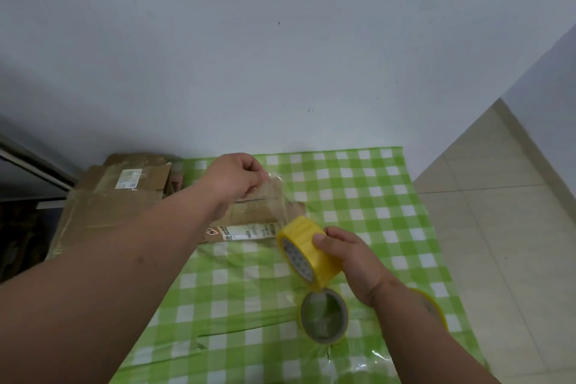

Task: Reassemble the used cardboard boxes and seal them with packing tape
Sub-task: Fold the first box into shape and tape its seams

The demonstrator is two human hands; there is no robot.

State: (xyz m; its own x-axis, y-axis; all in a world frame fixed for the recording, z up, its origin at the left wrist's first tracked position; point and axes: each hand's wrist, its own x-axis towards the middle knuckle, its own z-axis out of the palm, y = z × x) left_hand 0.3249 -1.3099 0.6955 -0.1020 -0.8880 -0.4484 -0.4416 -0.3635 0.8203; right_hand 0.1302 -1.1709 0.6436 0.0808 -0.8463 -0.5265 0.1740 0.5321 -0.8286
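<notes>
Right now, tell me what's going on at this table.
A person is pulling tape off a yellow roll. The right hand grips the roll, and the left hand pinches the clear strip, stretched above a small box. More flattened boxes lie at the left. A spare roll sits on the checked cloth.

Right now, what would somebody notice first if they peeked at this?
Probably the bright yellow tape roll in the right hand, above the green checked tablecloth. The left hand pinches a clear tape strip pulled from it, over a small cardboard box.
</notes>
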